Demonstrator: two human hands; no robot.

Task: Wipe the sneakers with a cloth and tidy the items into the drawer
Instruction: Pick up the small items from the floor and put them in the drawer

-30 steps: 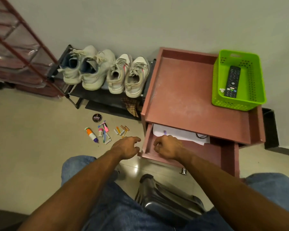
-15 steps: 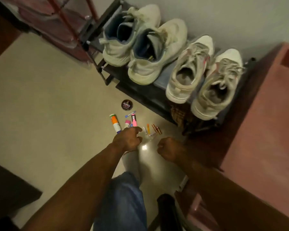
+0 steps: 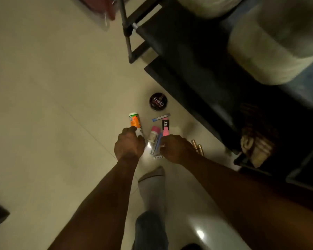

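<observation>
On the floor, the left hand (image 3: 129, 144) curls round the white end of an orange-labelled tube (image 3: 135, 122), the right hand (image 3: 175, 148) closes over small items beside a pink marker (image 3: 165, 127), and beyond lies a round black tin (image 3: 158, 101) reading "Cherry", below the sneakers (image 3: 271, 49) on the rack (image 3: 179, 51).

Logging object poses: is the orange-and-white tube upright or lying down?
Lying down. The orange-and-white tube rests lengthwise on the floor, its white end under the left hand.
</observation>
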